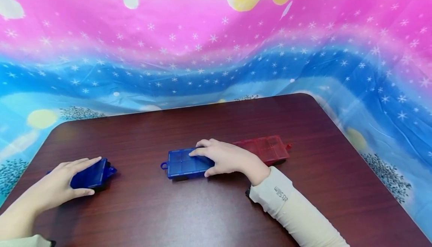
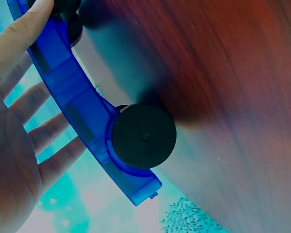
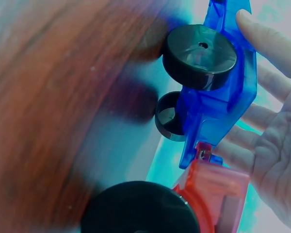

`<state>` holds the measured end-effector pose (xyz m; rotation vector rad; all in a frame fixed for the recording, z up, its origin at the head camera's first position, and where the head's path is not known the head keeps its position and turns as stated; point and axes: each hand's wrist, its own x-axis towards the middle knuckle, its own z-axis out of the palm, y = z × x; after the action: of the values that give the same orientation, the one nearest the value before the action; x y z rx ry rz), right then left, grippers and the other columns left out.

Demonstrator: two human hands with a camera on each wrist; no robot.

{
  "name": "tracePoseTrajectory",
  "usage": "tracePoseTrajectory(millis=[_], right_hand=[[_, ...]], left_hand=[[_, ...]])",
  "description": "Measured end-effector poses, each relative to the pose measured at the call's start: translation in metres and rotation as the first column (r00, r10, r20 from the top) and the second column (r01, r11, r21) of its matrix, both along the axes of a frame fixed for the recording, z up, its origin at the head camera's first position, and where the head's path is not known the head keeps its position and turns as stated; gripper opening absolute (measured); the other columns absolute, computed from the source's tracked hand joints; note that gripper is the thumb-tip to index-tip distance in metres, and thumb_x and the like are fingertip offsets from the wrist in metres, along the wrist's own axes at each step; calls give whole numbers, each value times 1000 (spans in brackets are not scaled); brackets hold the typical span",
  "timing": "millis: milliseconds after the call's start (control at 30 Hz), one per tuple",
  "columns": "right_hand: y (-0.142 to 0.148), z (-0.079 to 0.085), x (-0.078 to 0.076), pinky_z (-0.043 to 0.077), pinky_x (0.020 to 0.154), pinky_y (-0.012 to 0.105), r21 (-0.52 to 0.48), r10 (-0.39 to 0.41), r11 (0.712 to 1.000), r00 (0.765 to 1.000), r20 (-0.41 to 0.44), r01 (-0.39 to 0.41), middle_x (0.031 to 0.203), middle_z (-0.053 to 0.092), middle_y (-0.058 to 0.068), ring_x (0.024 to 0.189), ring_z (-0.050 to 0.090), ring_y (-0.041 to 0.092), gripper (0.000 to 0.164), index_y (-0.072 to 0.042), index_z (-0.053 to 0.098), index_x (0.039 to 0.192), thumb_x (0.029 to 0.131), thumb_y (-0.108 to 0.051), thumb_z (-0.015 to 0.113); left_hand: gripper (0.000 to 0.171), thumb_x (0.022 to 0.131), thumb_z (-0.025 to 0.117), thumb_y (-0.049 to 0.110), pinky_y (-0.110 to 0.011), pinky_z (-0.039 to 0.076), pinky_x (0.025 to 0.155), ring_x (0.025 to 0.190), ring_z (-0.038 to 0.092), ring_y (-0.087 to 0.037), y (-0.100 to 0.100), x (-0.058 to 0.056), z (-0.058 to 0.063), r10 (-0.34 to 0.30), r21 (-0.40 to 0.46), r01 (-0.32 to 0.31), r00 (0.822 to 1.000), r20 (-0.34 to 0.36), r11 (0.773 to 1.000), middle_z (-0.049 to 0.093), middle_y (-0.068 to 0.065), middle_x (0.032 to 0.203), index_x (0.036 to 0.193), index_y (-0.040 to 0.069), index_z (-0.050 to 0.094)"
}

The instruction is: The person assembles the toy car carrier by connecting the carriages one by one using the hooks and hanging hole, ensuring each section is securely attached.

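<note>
Half-spread, left fingers (image 1: 90, 162) grip the left blue cart (image 1: 88, 175), right fingers (image 1: 200, 151) the middle blue cart (image 1: 182, 165), hitched to the red cart (image 1: 270, 148) on the worktop (image 1: 141, 209). Joining seems the step; next, hitch (image 1: 111, 170) and ring (image 1: 164, 168) need aligning.

Car (image 1: 88, 175) L of coupled pr (image 1: 261, 147)

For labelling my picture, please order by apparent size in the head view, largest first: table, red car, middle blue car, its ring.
1. Table
2. Red car and middle blue car: unsure; the right hand partly covers both.
3. Ring
</note>
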<state>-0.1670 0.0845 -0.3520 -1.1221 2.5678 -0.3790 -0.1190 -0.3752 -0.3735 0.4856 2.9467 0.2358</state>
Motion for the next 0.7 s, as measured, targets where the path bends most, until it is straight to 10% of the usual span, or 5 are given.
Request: tracePoseTrajectory(millis=[700], right_hand=[[5, -4, -3, 46, 108, 42, -67, 9, 998, 1000, 24, -8, 153, 41, 4, 138, 42, 24, 64, -27, 49, 147, 89, -31, 75]], left_hand=[[92, 70, 85, 50, -66, 49, 82, 122, 46, -50, 46, 1, 18, -43, -54, 42, 999, -16, 998, 53, -26, 140, 149, 19, 47]])
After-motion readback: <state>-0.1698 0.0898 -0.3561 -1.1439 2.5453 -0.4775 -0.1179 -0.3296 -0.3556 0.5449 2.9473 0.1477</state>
